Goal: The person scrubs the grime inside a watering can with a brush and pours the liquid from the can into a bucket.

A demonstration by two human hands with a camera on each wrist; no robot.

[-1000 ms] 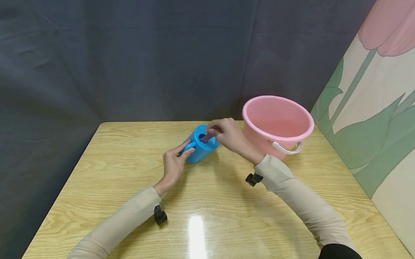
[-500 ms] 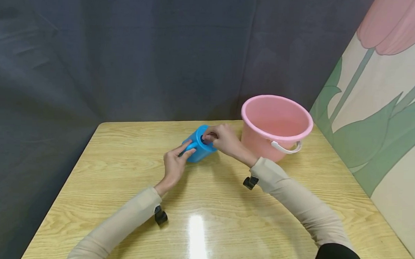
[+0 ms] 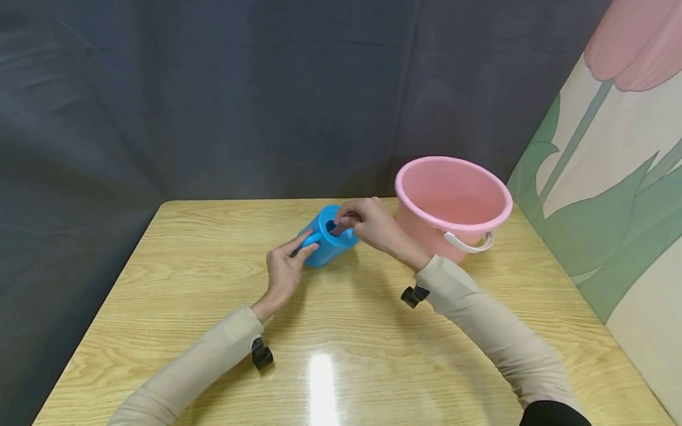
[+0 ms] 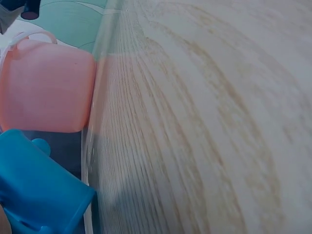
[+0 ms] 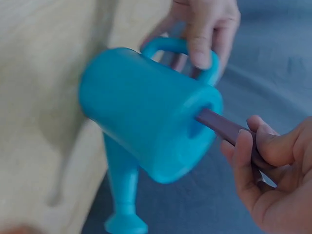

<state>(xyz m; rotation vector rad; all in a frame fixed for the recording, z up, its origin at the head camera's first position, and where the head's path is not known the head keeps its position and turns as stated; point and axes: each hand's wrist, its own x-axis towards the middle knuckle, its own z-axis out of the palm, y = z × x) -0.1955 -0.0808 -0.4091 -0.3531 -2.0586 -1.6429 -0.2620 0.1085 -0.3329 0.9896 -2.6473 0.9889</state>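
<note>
A blue watering can (image 3: 324, 255) is held tilted over the table, its top opening turned toward my right hand. My left hand (image 3: 285, 272) grips its loop handle; in the right wrist view that hand's fingers (image 5: 201, 48) wrap over the loop. My right hand (image 3: 372, 224) holds a dark purplish-brown stick-like handle (image 5: 226, 127) between thumb and fingers. The far end of this stick goes into the can's opening, so what is on it is hidden. The can's spout with its flared rose (image 5: 126, 222) shows in the right wrist view.
A pink bucket (image 3: 453, 187) with a white bail handle (image 3: 468, 244) stands at the back right, close to my right forearm. Wood-grain table (image 3: 204, 252) lies under both arms. A dark curtain (image 3: 288, 98) hangs behind, and a painted tulip wall (image 3: 605, 235) borders the right side.
My right hand first dipped toward the can's opening, pushing the stick deeper, then rose again so more of it shows. My left hand and the watering can stay nearly in place.
</note>
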